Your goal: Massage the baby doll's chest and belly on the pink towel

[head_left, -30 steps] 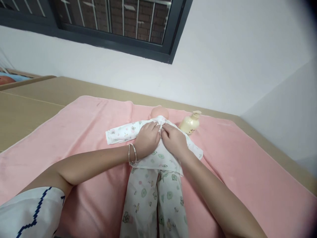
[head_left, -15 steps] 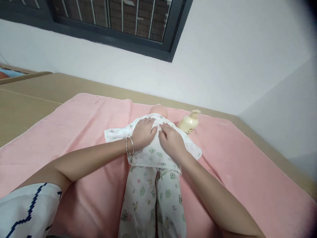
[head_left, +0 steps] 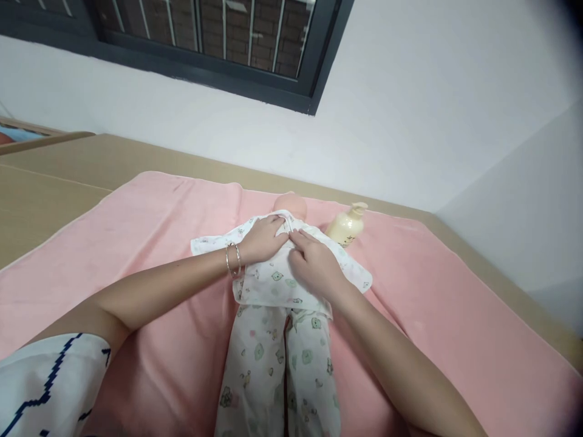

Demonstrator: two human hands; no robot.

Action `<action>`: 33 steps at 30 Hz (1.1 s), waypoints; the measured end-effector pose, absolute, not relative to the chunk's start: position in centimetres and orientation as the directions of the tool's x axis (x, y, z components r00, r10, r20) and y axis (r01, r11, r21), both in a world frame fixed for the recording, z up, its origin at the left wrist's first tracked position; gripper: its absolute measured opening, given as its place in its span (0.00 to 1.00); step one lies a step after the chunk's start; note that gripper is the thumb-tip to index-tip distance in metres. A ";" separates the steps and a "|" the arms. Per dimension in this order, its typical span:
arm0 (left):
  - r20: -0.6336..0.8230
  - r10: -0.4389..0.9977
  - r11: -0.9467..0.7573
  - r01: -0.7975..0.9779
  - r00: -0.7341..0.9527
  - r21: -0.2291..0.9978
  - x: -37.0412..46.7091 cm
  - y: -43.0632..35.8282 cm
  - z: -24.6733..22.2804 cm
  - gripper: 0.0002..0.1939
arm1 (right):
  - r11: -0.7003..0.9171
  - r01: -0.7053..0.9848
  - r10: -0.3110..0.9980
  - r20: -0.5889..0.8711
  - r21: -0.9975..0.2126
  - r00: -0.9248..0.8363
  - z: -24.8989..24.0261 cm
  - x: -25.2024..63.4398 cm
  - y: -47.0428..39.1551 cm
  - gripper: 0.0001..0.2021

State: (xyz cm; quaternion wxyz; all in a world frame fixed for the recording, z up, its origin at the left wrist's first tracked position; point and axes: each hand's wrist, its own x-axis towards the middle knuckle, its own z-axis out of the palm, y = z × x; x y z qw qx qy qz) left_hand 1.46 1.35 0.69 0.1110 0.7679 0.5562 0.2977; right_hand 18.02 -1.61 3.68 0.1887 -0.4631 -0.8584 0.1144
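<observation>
Pajama top (head_left: 268,285): spread on the pink blanket (head_left: 150,224) below the doll's head (head_left: 290,205), hem over the pajama pants (head_left: 255,370)
Left hand (head_left: 262,238): resting on the chest; cannot tell if its grip holds cloth
Right hand (head_left: 316,262): fingertips near the neckline, grip likewise unclear
Pump bottle (head_left: 345,228): beside the head

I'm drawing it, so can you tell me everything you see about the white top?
The white top looks like thin cloth with small prints, some green. It lies spread out, sleeves to each side, its hem over the printed trousers. The left hand and right hand touch it near the neck.
</observation>
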 end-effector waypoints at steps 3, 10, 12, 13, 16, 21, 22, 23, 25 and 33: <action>0.384 0.900 -0.360 0.847 0.204 0.392 2.5 -0.2 0.1 0.22 | 0.537 0.723 0.843 0.250 -0.434 -0.476 2.9 18.6 0.5 0.24; 0.384 0.898 -0.374 0.834 0.215 0.407 3.5 -1.9 -0.1 0.25 | 0.530 0.737 0.845 0.339 -0.420 -0.414 2.0 19.1 2.7 0.20; 0.355 0.913 -0.360 0.810 0.203 0.463 2.9 -0.9 0.3 0.24 | 0.507 0.774 0.855 0.334 -0.379 -0.397 2.6 18.7 1.3 0.21; 0.347 0.916 -0.358 0.800 0.201 0.482 2.6 -0.4 0.4 0.23 | 0.495 0.789 0.861 0.328 -0.365 -0.388 2.9 18.4 0.4 0.22; 0.358 0.912 -0.364 0.794 0.199 0.487 2.0 0.8 0.5 0.18 | 0.477 0.810 0.872 0.298 -0.341 -0.388 3.6 17.8 -1.5 0.21; 0.415 0.898 -0.328 0.849 0.145 0.415 2.4 0.8 -0.5 0.20 | 0.492 0.762 0.870 0.278 -0.421 -0.408 2.4 18.3 0.3 0.24; 0.419 0.897 -0.325 0.853 0.142 0.407 2.5 0.8 -0.7 0.21 | 0.485 0.759 0.874 0.272 -0.434 -0.403 1.9 18.5 1.1 0.26; 0.422 0.896 -0.324 0.856 0.140 0.403 2.6 0.8 -0.8 0.23 | 0.478 0.760 0.878 0.266 -0.440 -0.398 1.5 18.7 1.9 0.28; 0.424 0.896 -0.319 0.858 0.134 0.404 2.6 1.0 -1.0 0.25 | 0.477 0.760 0.879 0.264 -0.442 -0.398 0.8 19.0 3.0 0.30; 0.400 0.901 -0.324 0.873 0.168 0.364 3.6 -1.6 -0.4 0.27 | 0.501 0.740 0.865 0.277 -0.449 -0.417 1.1 19.2 3.1 0.28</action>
